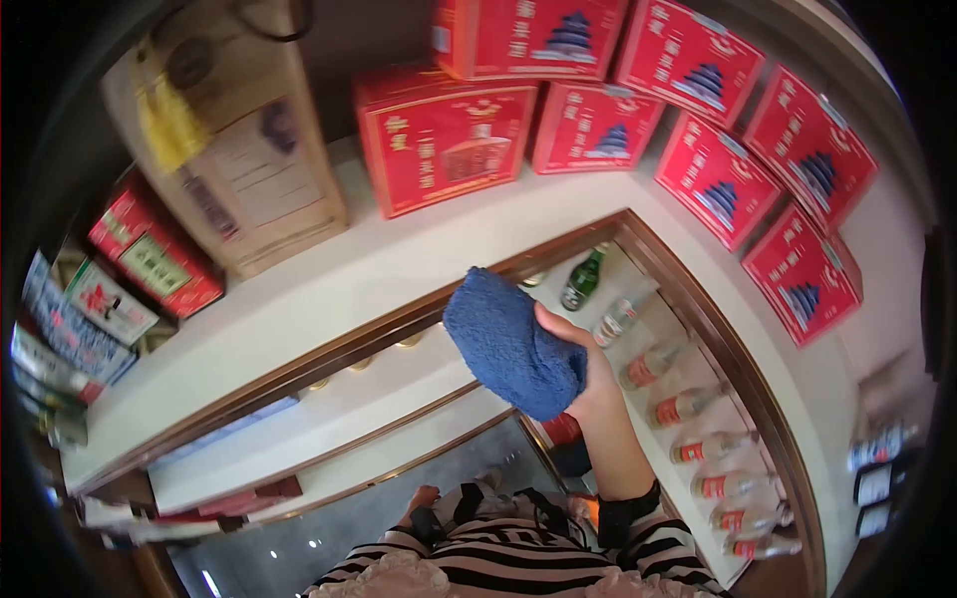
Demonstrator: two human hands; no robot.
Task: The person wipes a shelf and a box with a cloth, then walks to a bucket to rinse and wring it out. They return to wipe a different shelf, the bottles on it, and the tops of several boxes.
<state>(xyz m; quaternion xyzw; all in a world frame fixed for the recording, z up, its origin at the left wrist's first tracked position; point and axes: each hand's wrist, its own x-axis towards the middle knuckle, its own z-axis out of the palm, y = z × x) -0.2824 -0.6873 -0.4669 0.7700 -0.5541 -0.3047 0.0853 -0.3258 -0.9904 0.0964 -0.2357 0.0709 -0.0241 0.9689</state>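
Observation:
A folded blue cloth (pixel 513 344) is held in my right hand (pixel 588 374), up near the wooden edge of the upper shelf (pixel 429 244). The thumb lies along the cloth's side and the other fingers are hidden behind it. Low in the view, close to my body, my left hand (pixel 423 497) hangs small and partly seen; its fingers look curled, but whether anything is in them is too small to tell. Just beyond the cloth, a green bottle (pixel 585 278) lies in view on the lower shelf.
Red boxes (pixel 449 140) line the upper shelf from centre to right. A tall brown box (pixel 249 149) with a yellow tassel and smaller boxes (pixel 155 249) stand left. Several clear bottles (pixel 683 407) with red labels line the lower shelf at right.

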